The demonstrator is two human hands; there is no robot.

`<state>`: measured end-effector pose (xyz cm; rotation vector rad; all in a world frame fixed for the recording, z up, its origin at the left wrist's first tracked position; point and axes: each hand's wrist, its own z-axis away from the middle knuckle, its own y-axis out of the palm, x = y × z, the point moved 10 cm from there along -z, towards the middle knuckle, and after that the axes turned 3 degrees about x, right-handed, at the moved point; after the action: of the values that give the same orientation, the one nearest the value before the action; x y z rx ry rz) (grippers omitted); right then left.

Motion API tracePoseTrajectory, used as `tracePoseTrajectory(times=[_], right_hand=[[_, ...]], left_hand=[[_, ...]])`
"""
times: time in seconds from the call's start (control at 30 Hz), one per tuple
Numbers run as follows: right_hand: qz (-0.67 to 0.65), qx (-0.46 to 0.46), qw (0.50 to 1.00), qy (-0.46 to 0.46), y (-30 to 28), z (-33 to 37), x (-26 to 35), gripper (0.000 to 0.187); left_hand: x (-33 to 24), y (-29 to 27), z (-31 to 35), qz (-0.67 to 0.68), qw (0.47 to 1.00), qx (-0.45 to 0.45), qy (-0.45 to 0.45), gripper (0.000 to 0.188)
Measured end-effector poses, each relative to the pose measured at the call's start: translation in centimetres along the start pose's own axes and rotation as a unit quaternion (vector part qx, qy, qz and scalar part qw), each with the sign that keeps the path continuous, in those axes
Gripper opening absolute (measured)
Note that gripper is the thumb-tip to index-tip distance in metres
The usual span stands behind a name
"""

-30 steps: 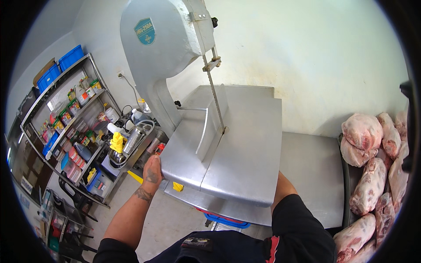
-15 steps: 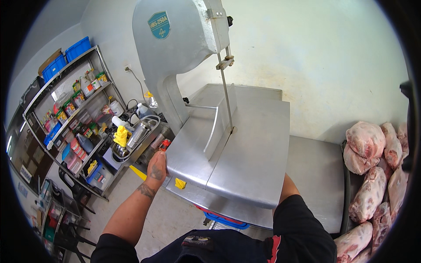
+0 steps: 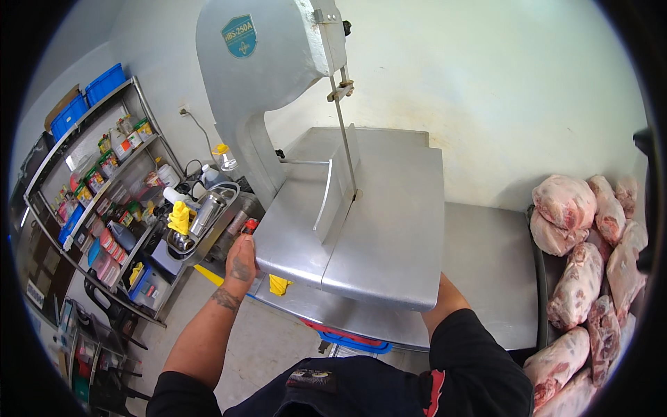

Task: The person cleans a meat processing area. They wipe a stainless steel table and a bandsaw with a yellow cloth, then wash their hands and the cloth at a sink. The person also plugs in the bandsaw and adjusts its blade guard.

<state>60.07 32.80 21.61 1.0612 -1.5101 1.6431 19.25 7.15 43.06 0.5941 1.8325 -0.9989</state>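
Observation:
A grey meat band saw (image 3: pixel 243 76) stands before me, with a thin upright blade (image 3: pixel 344 146) passing through its steel table (image 3: pixel 389 229). An upright metal guide plate (image 3: pixel 326 205) is beside the blade, on its left. My left hand (image 3: pixel 241 258) is against the left side of the saw table, right at a small red knob-like part (image 3: pixel 250 226); its fingers are mostly hidden. My right forearm (image 3: pixel 445 300) reaches under the table's right front corner, and that hand is out of sight behind the tabletop. A yellow cloth-like item (image 3: pixel 279 285) shows under the table's left front edge.
Several large pieces of raw meat (image 3: pixel 577 285) are piled at the right, beside a steel counter (image 3: pixel 490 271). At the left stands a shelf (image 3: pixel 149 139) of jars and bottles. Near it, a metal basin (image 3: pixel 229 194) holds a steel cylinder and yellow gloves (image 3: pixel 180 217). Blue-and-red crates (image 3: pixel 354 340) sit below.
My view has shifted, so the saw and meat appear farther left and slightly higher. Both arms keep nearly the same places against the saw table.

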Motion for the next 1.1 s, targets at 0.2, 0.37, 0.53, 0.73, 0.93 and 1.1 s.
tracePoseTrajectory(times=[0.2, 0.37, 0.53, 0.73, 0.93, 1.1], right_hand=[[0.032, -0.059, 0.997, -0.039, -1.6, 3.9, -1.3, 0.036], [0.098, -0.170, 0.967, -0.164, -4.3, 11.7, -2.5, 0.036], [0.109, -0.111, 0.986, 0.053, -6.1, 21.6, -9.7, 0.025], [0.158, -0.177, 0.967, 0.095, -6.4, 33.6, -7.6, 0.017], [0.203, -0.183, 0.952, 0.138, -3.0, 40.7, -6.1, 0.021], [0.263, -0.104, 0.939, 0.195, -0.3, 45.8, -9.7, 0.028]], left_hand=[[0.9, 0.4, -0.2, 0.048, 0.998, 0.031, -0.031, 0.037], [-0.2, 0.9, -0.1, 0.090, 0.994, 0.049, -0.024, 0.035], [0.4, 1.8, -0.6, 0.132, 0.986, 0.100, -0.005, 0.032], [3.1, 1.8, -3.1, 0.052, 0.987, 0.128, 0.084, 0.026], [3.8, 3.7, -3.4, 0.209, 0.963, 0.173, -0.002, 0.032], [3.7, 4.4, -3.4, 0.189, 0.964, 0.189, 0.005, 0.036]])
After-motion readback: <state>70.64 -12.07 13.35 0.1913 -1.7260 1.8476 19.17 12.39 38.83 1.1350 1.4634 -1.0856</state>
